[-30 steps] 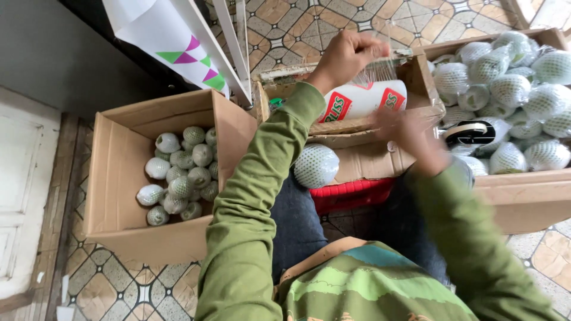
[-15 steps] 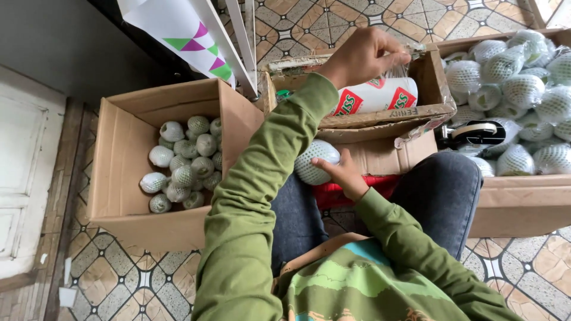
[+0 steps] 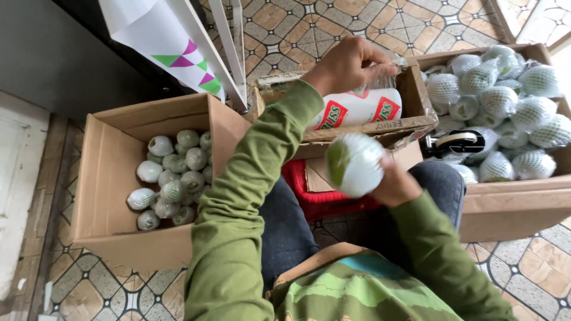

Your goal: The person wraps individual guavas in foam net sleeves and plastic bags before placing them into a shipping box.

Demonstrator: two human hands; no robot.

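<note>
We hold a green fruit in white foam netting (image 3: 354, 164) in our right hand (image 3: 394, 183), fingers clenched around its lower side, above our lap and just in front of the near edge of the middle cardboard box (image 3: 416, 107). Our left hand (image 3: 348, 64) reaches over that box's far edge and pinches a clear plastic bag (image 3: 386, 74), just above the white roll with red labels (image 3: 357, 110) lying inside. A red basket (image 3: 321, 196) sits under the box's near edge. At the left, an open cardboard box (image 3: 107, 178) holds netted fruit (image 3: 172, 175) bunched toward its right wall. At the right, a third box (image 3: 517, 202) is piled with larger netted fruit (image 3: 499, 101).
</note>
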